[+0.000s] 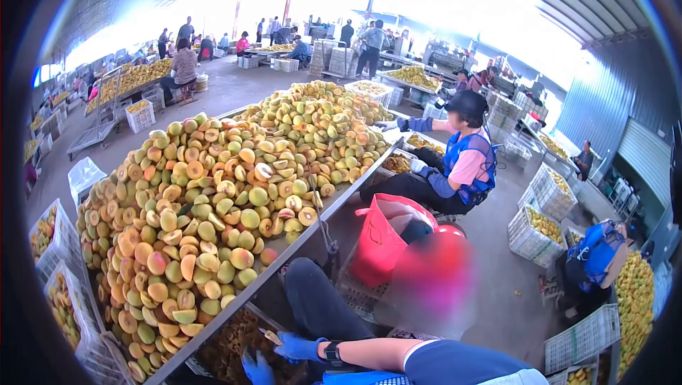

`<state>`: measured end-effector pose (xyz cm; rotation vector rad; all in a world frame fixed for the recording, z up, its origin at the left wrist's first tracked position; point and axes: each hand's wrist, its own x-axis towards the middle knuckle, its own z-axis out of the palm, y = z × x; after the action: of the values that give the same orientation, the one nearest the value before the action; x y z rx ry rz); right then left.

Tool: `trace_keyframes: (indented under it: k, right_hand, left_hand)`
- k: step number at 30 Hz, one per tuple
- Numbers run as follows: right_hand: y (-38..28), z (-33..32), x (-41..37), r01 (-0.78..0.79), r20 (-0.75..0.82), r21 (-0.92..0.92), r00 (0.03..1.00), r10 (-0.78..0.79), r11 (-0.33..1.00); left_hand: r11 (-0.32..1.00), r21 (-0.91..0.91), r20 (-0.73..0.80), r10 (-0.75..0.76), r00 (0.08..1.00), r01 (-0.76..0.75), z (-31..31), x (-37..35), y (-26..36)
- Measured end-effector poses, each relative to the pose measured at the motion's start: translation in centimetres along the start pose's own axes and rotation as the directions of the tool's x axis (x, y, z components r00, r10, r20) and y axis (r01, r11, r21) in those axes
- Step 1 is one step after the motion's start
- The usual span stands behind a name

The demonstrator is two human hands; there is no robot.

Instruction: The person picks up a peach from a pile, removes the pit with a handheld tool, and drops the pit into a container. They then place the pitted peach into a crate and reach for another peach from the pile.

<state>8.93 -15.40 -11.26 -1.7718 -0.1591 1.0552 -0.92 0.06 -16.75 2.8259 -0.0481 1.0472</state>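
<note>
My right hand, in a blue glove with a dark watch above it, is closed on a small tan elongated object whose kind I cannot make out. Lower down, my left hand, also blue-gloved, has its fingers apart and shows nothing in them; the frame's bottom edge cuts it off. Both hands are over a container of brown, wet-looking pieces below the table's metal edge. Beyond that edge lies a large heap of halved yellow-green peaches.
A co-worker in a dark helmet sits farther along the table, with gloved hands at the fruit. A red bag and a blurred red-pink shape are beside me. White fruit crates stand on the right, others on the left.
</note>
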Motion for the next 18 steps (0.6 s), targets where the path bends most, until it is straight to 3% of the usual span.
trace_keyframes:
  k: [1,2,4,5,6,9,10,11,13,15,17,18]
  right_hand:
    - [-0.4,0.2,-0.4,-0.005,0.002,-0.014,1.0,0.005,1.0]
    - [-0.9,0.5,-0.8,0.01,0.002,-0.068,1.0,-0.01,0.998]
    - [-1.3,1.2,-0.8,0.035,0.007,-0.132,0.999,-0.034,0.991]
    - [-1.5,1.6,-0.8,0.088,-0.015,-0.294,0.995,-0.097,0.952]
    - [-1.1,2.1,-0.4,0.133,-0.026,-0.444,0.987,-0.161,0.886]
    - [-0.4,3.3,1.3,0.218,-0.002,-0.54,0.966,-0.26,0.813]
    - [-0.5,3.6,1.6,0.226,0.008,-0.54,0.965,-0.263,0.811]
    - [-0.4,4.1,1.8,0.245,0.023,-0.577,0.958,-0.285,0.779]
    - [-0.1,4.9,2.0,0.27,0.048,-0.607,0.951,-0.305,0.747]
    - [0.3,5.7,1.9,0.301,0.072,-0.609,0.942,-0.327,0.734]
    - [0.8,5.9,1.8,0.313,0.067,-0.602,0.936,-0.345,0.735]
    - [0.0,5.7,0.6,0.299,0.049,-0.57,0.942,-0.331,0.766]
  left_hand:
    - [0.613,-0.541,0.216,-0.56,0.8,0.575,-0.3,-0.2,0.0]
    - [-0.246,-0.654,0.647,-0.671,0.361,0.715,-0.6,-0.4,0.0]
    - [-0.219,-0.674,0.596,-0.725,0.344,0.705,-1.4,0.1,0.1]
    - [-0.183,-0.683,0.548,-0.768,0.331,0.707,-1.8,0.1,0.1]
    - [-0.084,-0.642,0.559,-0.731,0.391,0.762,-2.1,-0.5,0.0]
    - [-0.04,-0.628,0.593,-0.671,0.445,0.777,-2.4,-1.5,0.2]
    - [0.431,-0.569,0.44,-0.559,0.703,0.7,1.4,-5.2,-1.5]
    - [0.434,-0.562,0.438,-0.566,0.698,0.704,2.7,-5.4,-2.0]
    - [-0.187,-0.62,0.646,-0.673,0.36,0.762,2.7,-5.2,-2.2]
    - [-0.204,-0.613,0.669,-0.648,0.364,0.763,2.4,-5.6,-2.0]
    - [-0.296,-0.689,0.671,-0.605,0.428,0.662,3.1,-5.6,-1.5]
    - [-0.228,-0.699,0.648,-0.603,0.465,0.677,3.3,-5.3,-1.3]
